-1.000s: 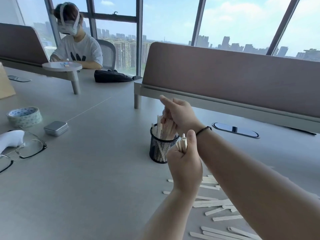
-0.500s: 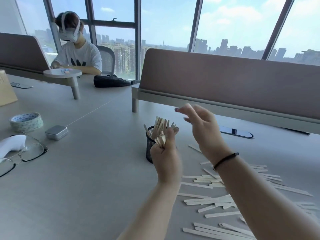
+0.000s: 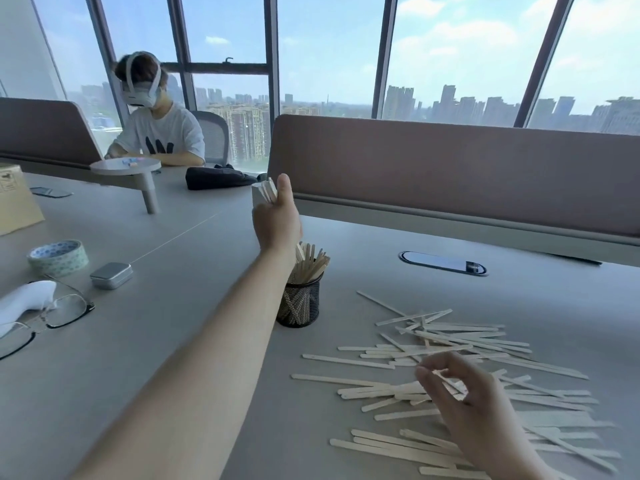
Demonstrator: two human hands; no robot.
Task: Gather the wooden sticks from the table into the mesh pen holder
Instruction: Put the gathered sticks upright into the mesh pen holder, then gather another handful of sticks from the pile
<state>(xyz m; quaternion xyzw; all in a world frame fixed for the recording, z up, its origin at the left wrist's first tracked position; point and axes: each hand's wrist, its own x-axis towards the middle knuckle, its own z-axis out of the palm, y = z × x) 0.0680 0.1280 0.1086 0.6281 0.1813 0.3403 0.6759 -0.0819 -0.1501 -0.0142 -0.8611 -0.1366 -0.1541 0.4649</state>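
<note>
My left hand (image 3: 277, 220) is raised above the mesh pen holder (image 3: 299, 303), fingers curled tight around a small bundle of sticks (image 3: 268, 192), thin flat pale wood with rounded ends poking up past my thumb; I count perhaps four or five in the fist, though the tips overlap and I can't be sure. The holder is a single black cylinder of fine wire mesh standing upright on the smooth grey table (image 3: 156, 341), already stuffed with a fan of upright sticks leaning against its rim. To its right and nearer me lies the loose pile of wooden sticks (image 3: 433, 344), dozens of them, criss-crossed flat on the matte surface. My right hand (image 3: 474, 410) hovers low over that pile, motion-blurred, thumb and forefinger drawn close together in a pinch with the other fingers curved; I cannot tell whether a stick is caught between them. Off to the left sit one roll of patterned tape (image 3: 58, 258), one small rounded metal tin (image 3: 111, 275), and one pair of thin wire-framed glasses (image 3: 52, 317).
</note>
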